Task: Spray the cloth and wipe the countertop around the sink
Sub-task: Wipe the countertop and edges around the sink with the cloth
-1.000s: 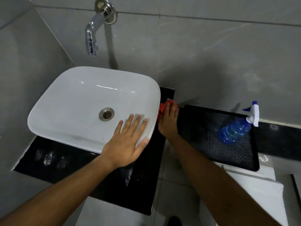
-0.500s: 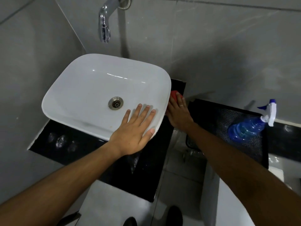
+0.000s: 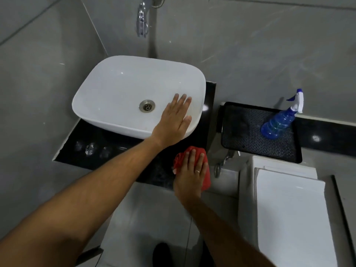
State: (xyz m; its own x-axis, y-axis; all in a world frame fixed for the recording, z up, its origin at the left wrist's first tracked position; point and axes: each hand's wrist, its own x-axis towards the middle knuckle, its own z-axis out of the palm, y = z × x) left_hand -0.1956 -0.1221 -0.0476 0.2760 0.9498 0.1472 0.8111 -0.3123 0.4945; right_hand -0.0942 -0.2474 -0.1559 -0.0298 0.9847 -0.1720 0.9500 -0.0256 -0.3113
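My right hand (image 3: 189, 175) has moved since a second ago: it was then up in the narrow gap beside the right wall of the sink (image 3: 115, 89), and it now lies at the lower centre of the frame, on the front right corner of the black countertop (image 3: 107, 143). The red cloth (image 3: 204, 170) has come down with it and sits under that hand, fingers spread flat and pressing on it rather than clenched; cloth shows beyond the fingertips and along the right edge of the hand. A ring is visible on one finger. My left hand (image 3: 173, 120) stays where it was, flat and released, fingers extended over the front right rim of the sink, gripping nothing. Sink basin: white, holds only its metal drain (image 3: 147, 106); no water is visible in it. The tap (image 3: 142, 22) hangs above it at the upper centre. Black tray (image 3: 250, 147), right of centre: holds the blue spray bottle (image 3: 277, 122), lying tilted in its upper right corner with the white trigger head pointing to the upper right; the rest of the tray floor is bare. Wet marks show on the countertop at the left, below the sink.
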